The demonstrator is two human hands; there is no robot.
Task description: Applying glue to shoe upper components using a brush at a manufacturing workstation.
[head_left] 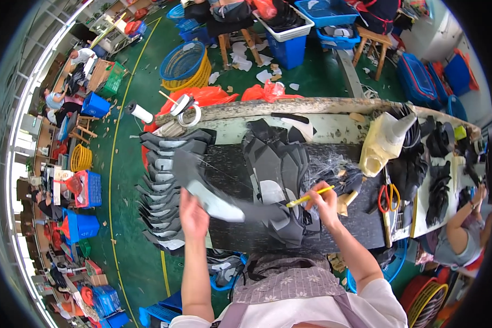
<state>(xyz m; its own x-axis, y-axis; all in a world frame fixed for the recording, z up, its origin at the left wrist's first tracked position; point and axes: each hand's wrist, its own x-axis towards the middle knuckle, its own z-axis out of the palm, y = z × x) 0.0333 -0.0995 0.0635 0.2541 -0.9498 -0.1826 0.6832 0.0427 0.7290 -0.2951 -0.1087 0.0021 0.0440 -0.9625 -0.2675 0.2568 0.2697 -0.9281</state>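
Yellow stick (300,200), one, in right hand (325,204); left hand (194,216) holds seemingly one blurred piece (217,204)

Matt, smooth shoe-upper pieces (281,164); scuffed, streaked table (232,235).
Crinkled, glossy plastic bag (268,92); plastic-handled scissors (389,188); plain wooden stool (374,37).

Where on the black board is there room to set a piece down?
Bare patches on the black board: between the overlapping row and middle pile, above and below the curved strip; and left of the scissors, beside the right forearm. Crowded: around the bottle.
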